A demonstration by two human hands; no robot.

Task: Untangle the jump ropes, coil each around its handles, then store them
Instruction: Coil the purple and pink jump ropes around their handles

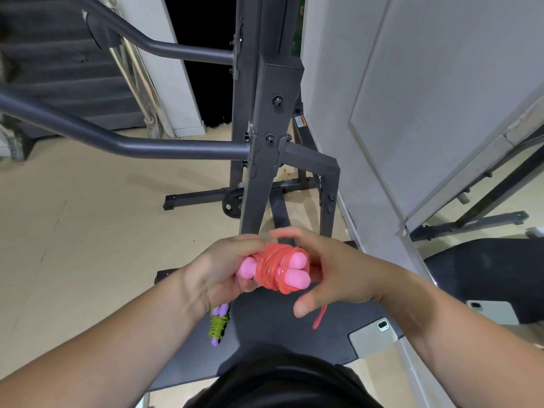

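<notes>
Clamping pink handles point(294, 276) together in curled left hand point(223, 269) to hold red rope point(272, 267) wraps tight, arching spread right hand point(335, 272) over them, grip on loose tail point(319, 318) hidden.

Steel frame point(265, 160) just beyond hands

Home gym: a dark grey steel exercise-machine frame point(265, 113) rises just beyond the left grip point(217, 269), a black round weight plate point(231, 206) on the beige floor point(88, 216) behind it, a black padded bench point(265, 325) beneath.
</notes>
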